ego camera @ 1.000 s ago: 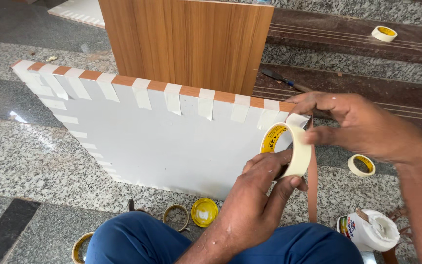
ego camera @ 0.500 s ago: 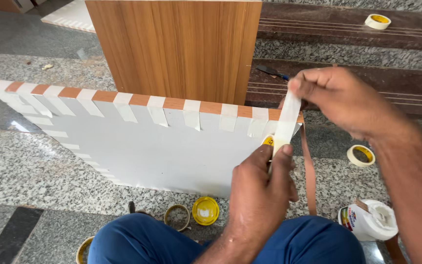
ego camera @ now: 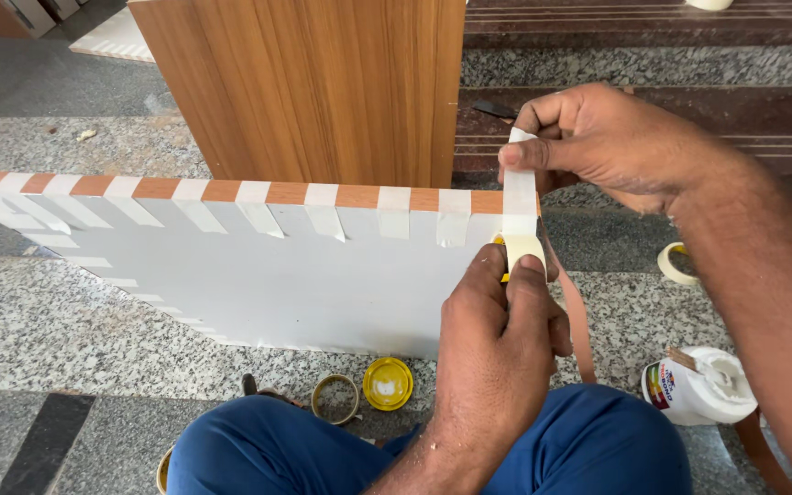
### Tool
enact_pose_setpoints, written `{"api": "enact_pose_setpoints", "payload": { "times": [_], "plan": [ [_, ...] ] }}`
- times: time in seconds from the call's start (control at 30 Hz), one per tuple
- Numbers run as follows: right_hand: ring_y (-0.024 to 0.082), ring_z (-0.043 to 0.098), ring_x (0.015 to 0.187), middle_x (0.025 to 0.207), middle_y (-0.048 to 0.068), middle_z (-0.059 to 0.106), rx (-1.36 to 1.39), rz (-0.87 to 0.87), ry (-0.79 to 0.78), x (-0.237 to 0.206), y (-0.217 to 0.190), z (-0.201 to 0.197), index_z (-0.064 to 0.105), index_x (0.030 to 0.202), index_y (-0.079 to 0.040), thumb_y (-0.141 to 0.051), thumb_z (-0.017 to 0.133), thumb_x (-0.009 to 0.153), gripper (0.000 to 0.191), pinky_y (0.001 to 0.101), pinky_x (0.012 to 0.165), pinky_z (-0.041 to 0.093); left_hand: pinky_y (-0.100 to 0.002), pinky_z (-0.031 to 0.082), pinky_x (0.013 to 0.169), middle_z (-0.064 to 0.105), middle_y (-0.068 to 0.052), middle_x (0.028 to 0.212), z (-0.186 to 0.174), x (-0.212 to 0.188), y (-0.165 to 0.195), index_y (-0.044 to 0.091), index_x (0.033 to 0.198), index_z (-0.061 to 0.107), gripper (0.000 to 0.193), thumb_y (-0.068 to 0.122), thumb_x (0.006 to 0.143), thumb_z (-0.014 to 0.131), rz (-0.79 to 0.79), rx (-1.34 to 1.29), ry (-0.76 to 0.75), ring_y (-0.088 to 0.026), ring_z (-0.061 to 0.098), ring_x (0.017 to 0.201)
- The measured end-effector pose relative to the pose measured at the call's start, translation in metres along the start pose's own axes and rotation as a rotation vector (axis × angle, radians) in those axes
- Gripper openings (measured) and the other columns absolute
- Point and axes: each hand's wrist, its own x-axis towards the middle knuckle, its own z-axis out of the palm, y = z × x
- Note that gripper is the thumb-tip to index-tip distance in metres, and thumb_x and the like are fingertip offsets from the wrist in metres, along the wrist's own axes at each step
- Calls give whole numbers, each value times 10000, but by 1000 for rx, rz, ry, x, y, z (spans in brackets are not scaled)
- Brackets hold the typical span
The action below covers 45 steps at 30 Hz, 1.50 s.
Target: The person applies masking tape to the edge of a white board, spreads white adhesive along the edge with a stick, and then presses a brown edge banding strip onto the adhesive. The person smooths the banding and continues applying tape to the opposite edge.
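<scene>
Tape strip stretched upright at the white panel's right corner, centre-right of frame.

Tape roll [ego camera: 522, 249] mostly hidden behind left hand [ego camera: 497, 344], gripped there. Tape strip [ego camera: 519, 194] running vertically over white panel [ego camera: 268, 275] edge, top end pinched by right hand [ego camera: 602, 142]. Right forearm cut off at frame edge.

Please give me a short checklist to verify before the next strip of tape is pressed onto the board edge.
1. Tape strip pulled taut between both hands: ok.
2. Right hand pinches the strip's free end: ok.
3. Left hand holds the tape roll: ok.
4. Strip lies over the orange edge band at the white board corner: ok.
5. Strip cut from the roll: not ok.
6. Band glued firmly underneath: cannot tell.
</scene>
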Motion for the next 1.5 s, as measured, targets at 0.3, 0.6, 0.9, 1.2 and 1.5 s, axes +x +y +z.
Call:
{"api": "enact_pose_setpoints", "payload": {
  "times": [0.3, 0.6, 0.9, 1.2, 1.5],
  "plan": [
    [153, 631, 784, 834, 38, 679, 283, 159, -100, 18, 40, 4, 670, 955, -48, -268, 805, 890, 266, 337, 736, 547, -270, 425, 363, 575, -65, 515, -6, 14, -30, -13, 941, 569, 353, 280, 1089, 440, -90, -51, -32, -112, 526, 391],
    [309, 661, 1219, 1268, 219, 708, 638, 332, -436, 27, 87, 2, 673, 1277, 4, -412, 813, 735, 697, 467, 1035, 531, -275, 389, 312, 620, -108, 566, -5, 34, -44, -44, 991, 595, 435, 352, 1070, 433, -126, -78, -19, -133, 497, 332],
    [247, 527, 1403, 1472, 75, 659, 44, 304, -228, 25, 48, 21, 665, 1455, -157, -468, 710, 896, 641, 527, 1174, 291, -269, 394, 326, 629, -100, 570, -5, 31, -47, -36, 998, 590, 452, 382, 1072, 434, -130, -75, -14, -130, 494, 328],
    [168, 771, 873, 995, 141, 811, -112, -309, 181, -42, 41, 32, 747, 1168, -24, -206, 754, 904, 321, 304, 756, 639, -272, 403, 328, 621, -90, 575, -3, 35, -49, -21, 989, 587, 430, 374, 1074, 438, -127, -84, 1, -125, 508, 345],
    [135, 755, 919, 970, 108, 791, -249, -272, 195, -43, 15, 40, 736, 1062, -8, -139, 762, 866, 237, 291, 816, 627, -267, 415, 343, 628, -88, 577, -3, 35, -46, -12, 991, 592, 451, 406, 1065, 441, -153, -64, -2, -123, 527, 359]
  ]
}}
